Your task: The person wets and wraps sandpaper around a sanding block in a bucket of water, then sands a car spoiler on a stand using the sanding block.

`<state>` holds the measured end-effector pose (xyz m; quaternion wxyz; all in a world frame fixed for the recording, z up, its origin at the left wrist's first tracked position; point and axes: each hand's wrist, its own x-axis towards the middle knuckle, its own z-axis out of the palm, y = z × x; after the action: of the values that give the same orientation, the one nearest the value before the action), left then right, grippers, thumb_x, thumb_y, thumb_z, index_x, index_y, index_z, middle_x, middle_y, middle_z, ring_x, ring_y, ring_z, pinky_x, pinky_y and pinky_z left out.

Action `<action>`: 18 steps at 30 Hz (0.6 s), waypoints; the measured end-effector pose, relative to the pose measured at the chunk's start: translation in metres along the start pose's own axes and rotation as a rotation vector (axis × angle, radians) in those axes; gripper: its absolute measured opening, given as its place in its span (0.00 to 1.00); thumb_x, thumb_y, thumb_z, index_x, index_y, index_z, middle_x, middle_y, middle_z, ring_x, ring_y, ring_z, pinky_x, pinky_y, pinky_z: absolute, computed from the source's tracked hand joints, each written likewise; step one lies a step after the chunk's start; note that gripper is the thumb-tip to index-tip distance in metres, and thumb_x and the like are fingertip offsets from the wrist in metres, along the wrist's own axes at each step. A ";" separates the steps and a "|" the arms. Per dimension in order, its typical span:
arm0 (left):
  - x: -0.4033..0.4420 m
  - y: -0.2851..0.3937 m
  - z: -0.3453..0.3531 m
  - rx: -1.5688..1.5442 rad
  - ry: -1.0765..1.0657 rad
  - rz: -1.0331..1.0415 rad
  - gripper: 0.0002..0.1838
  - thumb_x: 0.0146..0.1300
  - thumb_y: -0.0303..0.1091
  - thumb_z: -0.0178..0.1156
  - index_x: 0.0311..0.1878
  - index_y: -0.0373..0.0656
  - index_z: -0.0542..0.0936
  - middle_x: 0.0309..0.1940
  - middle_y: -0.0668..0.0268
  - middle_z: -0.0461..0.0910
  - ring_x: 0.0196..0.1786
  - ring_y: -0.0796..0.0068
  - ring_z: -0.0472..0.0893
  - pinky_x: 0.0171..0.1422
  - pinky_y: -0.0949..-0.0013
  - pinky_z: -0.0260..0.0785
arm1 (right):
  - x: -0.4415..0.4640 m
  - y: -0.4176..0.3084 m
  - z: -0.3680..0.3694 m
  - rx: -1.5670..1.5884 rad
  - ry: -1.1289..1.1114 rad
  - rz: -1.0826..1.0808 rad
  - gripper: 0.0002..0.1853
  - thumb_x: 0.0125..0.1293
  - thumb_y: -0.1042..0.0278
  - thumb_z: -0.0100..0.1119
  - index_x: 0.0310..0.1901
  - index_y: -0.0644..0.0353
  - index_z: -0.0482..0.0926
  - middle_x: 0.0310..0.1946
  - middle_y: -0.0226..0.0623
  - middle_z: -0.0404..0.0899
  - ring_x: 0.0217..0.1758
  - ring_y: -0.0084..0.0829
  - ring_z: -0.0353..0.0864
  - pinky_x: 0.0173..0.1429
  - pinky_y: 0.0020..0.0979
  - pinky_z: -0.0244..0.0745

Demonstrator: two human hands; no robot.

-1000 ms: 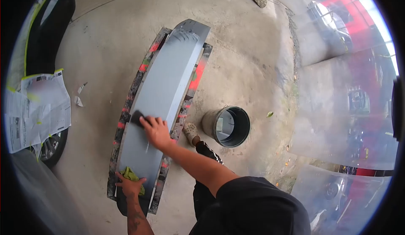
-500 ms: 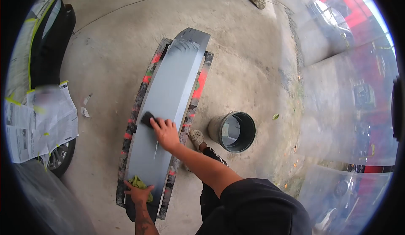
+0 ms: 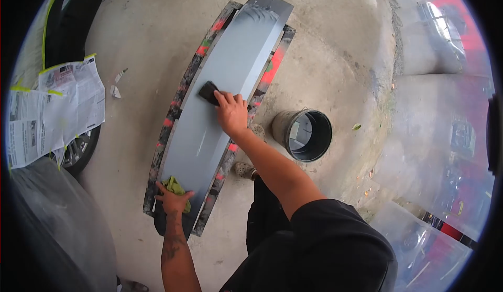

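Note:
A long grey-primed panel [image 3: 234,51], which looks like a car body part, lies lengthwise in front of me. My right hand [image 3: 232,115] grips a black sanding block [image 3: 208,93] pressed on the panel's surface around its middle. At the near end, my left hand [image 3: 174,202] has a crumpled green cloth [image 3: 174,186] under its palm, thumb and fingers reaching round it against the panel. Dark marks streak the panel's far end. The undersides of both hands are hidden.
A paint-splashed stand [image 3: 157,158] supports the panel. To its right a dark bucket [image 3: 326,134] with liquid sits on the concrete floor [image 3: 335,72]. On the left are a wheel [image 3: 81,150] and masking paper [image 3: 73,100]; clear plastic sheeting [image 3: 429,114] hangs at right.
My right hand has slid the sanding block farther along the panel, away from me. My left hand stays with the cloth at the near end. The whole view has shifted and tilted.

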<state>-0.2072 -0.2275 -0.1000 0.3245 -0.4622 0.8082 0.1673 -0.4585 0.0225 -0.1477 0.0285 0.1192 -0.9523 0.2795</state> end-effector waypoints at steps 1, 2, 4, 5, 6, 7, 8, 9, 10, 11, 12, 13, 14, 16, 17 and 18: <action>0.001 0.000 -0.002 -0.010 -0.005 0.006 0.89 0.30 0.58 0.90 0.86 0.52 0.31 0.77 0.15 0.36 0.69 0.21 0.72 0.71 0.49 0.75 | -0.024 -0.014 -0.001 0.039 -0.031 -0.062 0.27 0.66 0.67 0.64 0.68 0.45 0.77 0.60 0.27 0.78 0.55 0.41 0.76 0.58 0.46 0.72; 0.003 0.006 -0.003 -0.029 -0.006 0.025 0.90 0.30 0.58 0.90 0.86 0.52 0.31 0.77 0.15 0.36 0.69 0.20 0.72 0.71 0.49 0.75 | -0.054 -0.023 0.007 0.048 -0.126 -0.178 0.28 0.65 0.69 0.63 0.68 0.44 0.78 0.60 0.26 0.78 0.56 0.39 0.75 0.59 0.45 0.71; 0.002 0.007 -0.005 -0.016 0.004 0.025 0.89 0.30 0.58 0.90 0.86 0.50 0.32 0.77 0.15 0.36 0.70 0.20 0.71 0.71 0.49 0.75 | -0.072 -0.026 0.000 0.010 -0.166 -0.369 0.30 0.62 0.72 0.62 0.68 0.43 0.78 0.60 0.26 0.78 0.55 0.37 0.75 0.59 0.43 0.71; 0.003 0.004 -0.003 -0.021 0.013 0.037 0.89 0.30 0.58 0.90 0.86 0.50 0.33 0.77 0.15 0.36 0.70 0.20 0.71 0.71 0.49 0.75 | -0.068 -0.014 0.000 0.000 -0.206 -0.394 0.31 0.61 0.72 0.62 0.68 0.43 0.78 0.59 0.27 0.78 0.55 0.37 0.75 0.58 0.43 0.71; 0.003 0.003 -0.001 -0.029 0.023 0.048 0.89 0.30 0.57 0.90 0.86 0.50 0.33 0.77 0.15 0.36 0.70 0.20 0.71 0.71 0.48 0.75 | -0.053 -0.004 -0.007 -0.012 -0.244 -0.423 0.31 0.60 0.72 0.61 0.68 0.44 0.78 0.59 0.27 0.78 0.55 0.36 0.76 0.58 0.43 0.72; 0.002 0.003 0.000 -0.028 0.022 0.048 0.89 0.30 0.57 0.90 0.86 0.50 0.33 0.77 0.16 0.36 0.70 0.21 0.71 0.71 0.49 0.75 | -0.025 0.012 -0.009 -0.082 -0.116 -0.371 0.29 0.63 0.70 0.62 0.68 0.45 0.78 0.58 0.28 0.78 0.54 0.37 0.76 0.56 0.42 0.73; 0.001 0.005 -0.002 -0.029 0.023 0.047 0.88 0.30 0.57 0.90 0.86 0.50 0.34 0.77 0.16 0.36 0.70 0.21 0.71 0.71 0.49 0.75 | 0.006 0.030 -0.018 -0.073 -0.051 -0.241 0.27 0.66 0.67 0.63 0.68 0.46 0.78 0.56 0.29 0.79 0.54 0.39 0.77 0.54 0.42 0.74; 0.001 0.006 -0.003 -0.030 0.023 0.046 0.88 0.30 0.57 0.90 0.86 0.49 0.34 0.77 0.16 0.36 0.70 0.21 0.71 0.71 0.49 0.76 | 0.039 0.052 -0.021 -0.141 -0.009 -0.079 0.25 0.68 0.64 0.63 0.67 0.47 0.77 0.55 0.31 0.80 0.54 0.42 0.78 0.54 0.45 0.75; 0.000 0.007 -0.005 -0.025 0.022 0.040 0.88 0.30 0.57 0.90 0.86 0.50 0.34 0.77 0.16 0.36 0.70 0.20 0.71 0.71 0.49 0.75 | 0.065 0.069 -0.025 -0.157 0.099 0.021 0.25 0.68 0.63 0.63 0.67 0.47 0.77 0.55 0.31 0.81 0.54 0.43 0.79 0.54 0.47 0.76; -0.002 0.009 -0.006 -0.024 0.018 0.033 0.88 0.31 0.56 0.90 0.86 0.50 0.34 0.77 0.16 0.36 0.70 0.20 0.71 0.71 0.49 0.75 | 0.079 0.076 -0.027 -0.184 0.103 0.127 0.27 0.65 0.65 0.67 0.66 0.46 0.78 0.56 0.31 0.82 0.55 0.45 0.80 0.55 0.46 0.78; -0.004 0.012 -0.006 -0.029 0.015 0.028 0.88 0.31 0.56 0.90 0.86 0.50 0.33 0.77 0.16 0.36 0.70 0.19 0.70 0.71 0.48 0.75 | 0.073 0.071 -0.025 -0.175 0.088 0.131 0.27 0.64 0.66 0.67 0.66 0.46 0.78 0.56 0.30 0.82 0.55 0.45 0.80 0.56 0.46 0.78; -0.002 0.010 -0.004 -0.032 0.011 0.030 0.88 0.31 0.56 0.90 0.86 0.51 0.33 0.77 0.16 0.37 0.70 0.19 0.70 0.71 0.48 0.75 | 0.058 0.060 -0.022 -0.172 0.081 0.136 0.28 0.64 0.66 0.68 0.66 0.46 0.78 0.57 0.30 0.82 0.56 0.45 0.80 0.56 0.47 0.78; 0.003 0.007 0.001 -0.041 0.011 0.037 0.88 0.31 0.56 0.90 0.86 0.51 0.33 0.77 0.16 0.37 0.70 0.19 0.70 0.71 0.47 0.75 | 0.044 0.049 -0.021 -0.171 0.081 0.136 0.28 0.63 0.66 0.68 0.67 0.45 0.78 0.57 0.30 0.82 0.56 0.45 0.80 0.56 0.47 0.78; 0.007 -0.002 0.000 -0.026 0.026 0.019 0.88 0.31 0.56 0.90 0.86 0.53 0.32 0.77 0.16 0.37 0.71 0.18 0.69 0.71 0.45 0.74 | -0.013 0.026 -0.011 -0.085 -0.026 -0.012 0.27 0.67 0.67 0.60 0.68 0.43 0.78 0.59 0.29 0.80 0.58 0.40 0.77 0.58 0.50 0.72; 0.008 -0.002 0.002 -0.010 0.034 0.004 0.88 0.32 0.56 0.90 0.86 0.54 0.32 0.77 0.16 0.37 0.71 0.18 0.68 0.71 0.44 0.74 | -0.038 0.019 -0.008 -0.118 -0.062 -0.125 0.28 0.65 0.70 0.58 0.68 0.44 0.78 0.61 0.29 0.78 0.58 0.40 0.76 0.59 0.48 0.71; 0.009 0.000 0.005 0.013 0.029 0.005 0.88 0.32 0.56 0.90 0.86 0.55 0.32 0.77 0.16 0.37 0.72 0.17 0.67 0.72 0.43 0.74 | -0.050 0.020 -0.009 -0.054 -0.073 -0.192 0.29 0.64 0.71 0.57 0.68 0.44 0.79 0.62 0.29 0.78 0.58 0.39 0.76 0.59 0.45 0.71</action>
<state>-0.2084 -0.2309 -0.1101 0.3152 -0.4606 0.8149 0.1560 -0.4152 0.0539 -0.1563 0.0237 0.2193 -0.9441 0.2451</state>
